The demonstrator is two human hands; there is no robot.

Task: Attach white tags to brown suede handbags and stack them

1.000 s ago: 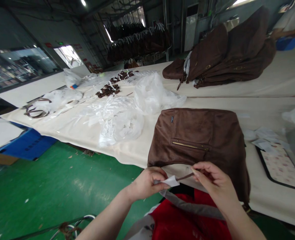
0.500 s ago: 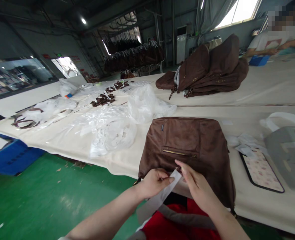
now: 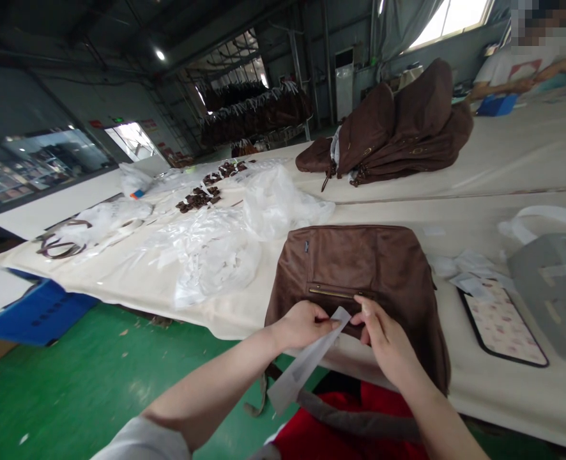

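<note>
A brown leather-look bag [image 3: 345, 255] lies flat before me on the table, its brass zipper [image 3: 331, 292] running across the front. Between the thumb and fingers of my left hand [image 3: 306, 324] is a whitish, translucent strip [image 3: 302, 367], which slants down past the table edge. My right hand [image 3: 381, 332] is over the bag, fingers bent and drawn together by the zipper's right end. Whatever those fingers pinch is hidden or too small to name. The strip's upper tip ends just left of the right thumb.
Crumpled clear plastic bags [image 3: 220, 255] cover the table to the left, with bundled brown pieces [image 3: 199, 199] behind them. Brown bags [image 3: 407, 128] are piled at the back. On the right are a patterned phone [image 3: 506, 326] and a grey tape dispenser [image 3: 551, 287]. A co-worker [image 3: 527, 76] is far right.
My right hand has shifted slightly up and right toward the zipper's end, its fingers now bent inward. The left hand with the strip has risen a little. The view has shifted slightly.
</note>
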